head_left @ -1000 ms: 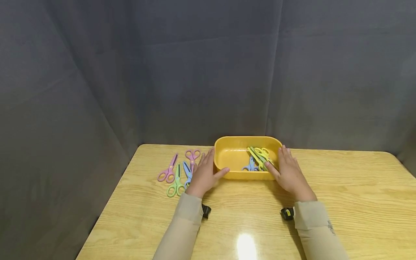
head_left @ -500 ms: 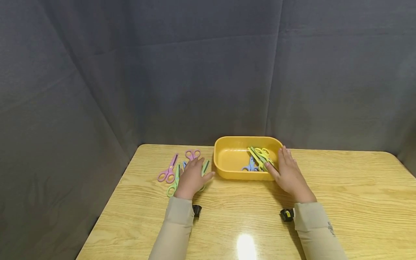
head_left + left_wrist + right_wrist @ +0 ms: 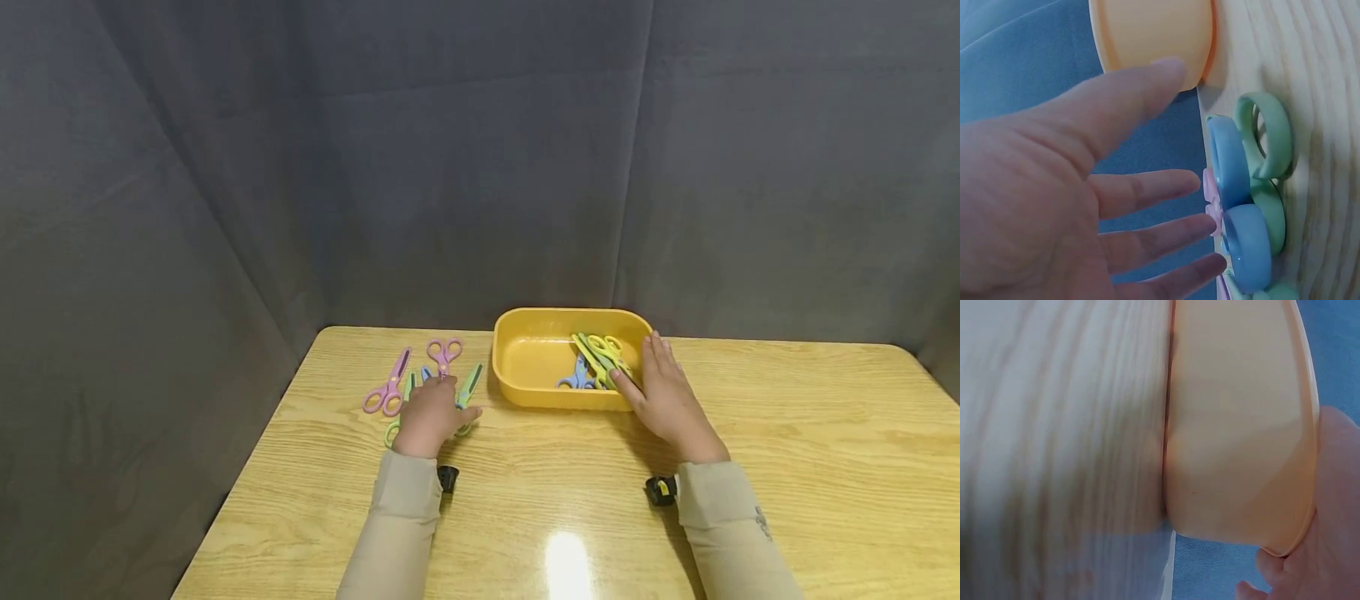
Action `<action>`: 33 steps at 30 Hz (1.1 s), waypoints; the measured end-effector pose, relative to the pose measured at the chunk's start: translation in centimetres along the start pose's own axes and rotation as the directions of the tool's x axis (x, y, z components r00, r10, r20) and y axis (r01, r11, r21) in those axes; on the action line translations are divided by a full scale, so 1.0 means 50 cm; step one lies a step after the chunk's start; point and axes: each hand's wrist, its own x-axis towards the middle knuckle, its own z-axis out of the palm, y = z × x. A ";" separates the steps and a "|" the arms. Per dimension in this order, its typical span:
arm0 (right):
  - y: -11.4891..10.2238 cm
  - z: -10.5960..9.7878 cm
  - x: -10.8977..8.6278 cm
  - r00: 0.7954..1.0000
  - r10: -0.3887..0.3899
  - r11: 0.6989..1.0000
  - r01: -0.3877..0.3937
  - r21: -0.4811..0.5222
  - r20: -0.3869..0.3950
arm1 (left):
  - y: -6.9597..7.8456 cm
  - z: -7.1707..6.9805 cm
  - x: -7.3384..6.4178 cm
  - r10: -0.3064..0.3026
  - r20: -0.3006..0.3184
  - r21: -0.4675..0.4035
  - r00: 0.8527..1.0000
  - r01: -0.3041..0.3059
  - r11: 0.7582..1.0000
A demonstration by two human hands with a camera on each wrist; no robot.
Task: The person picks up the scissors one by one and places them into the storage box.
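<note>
My left hand (image 3: 431, 412) hovers over a group of scissors at the left of the table, fingers extended and holding nothing. In the left wrist view, the blue handles of a pair of scissors (image 3: 1249, 247) lie closest to its fingertips, overlapping green scissors (image 3: 1282, 140). Purple scissors (image 3: 387, 383) lie left of the hand, and another purple pair (image 3: 444, 354) beyond it. My right hand (image 3: 671, 408) holds the right end of a yellow bin (image 3: 562, 400), thumb over the near rim and fingers along the outside. Inside are blue scissors (image 3: 576, 379) and yellow scissors (image 3: 609, 348), among others.
The wooden table (image 3: 795, 433) extends to the right of the bin and in front of both arms. A dark grey cloth (image 3: 480, 183) hangs behind the table's back edge and along the left.
My left hand has let go of the bin's left end and moved left and down over the scissors. My right hand stays at the bin's right end.
</note>
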 end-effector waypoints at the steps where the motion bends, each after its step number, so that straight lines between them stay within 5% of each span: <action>1: -0.001 -0.001 0.001 1.000 0.001 1.000 -0.001 0.002 0.000 | 0.000 0.000 0.001 0.003 -0.004 0.006 1.000 -0.003 1.000; 12: 0.005 -0.001 0.007 1.000 -0.018 1.000 0.018 0.018 -0.018 | 0.008 0.005 0.002 -0.004 0.000 0.073 1.000 0.004 0.997; 22: 0.006 0.000 0.008 1.000 -0.010 0.999 0.010 0.044 -0.012 | 0.001 0.004 -0.001 -0.022 -0.011 -0.001 1.000 0.022 1.000; 33: 0.006 0.005 0.004 1.000 -0.001 0.999 0.002 0.042 -0.017 | -0.009 0.007 -0.001 0.030 -0.064 0.020 0.997 -0.029 0.999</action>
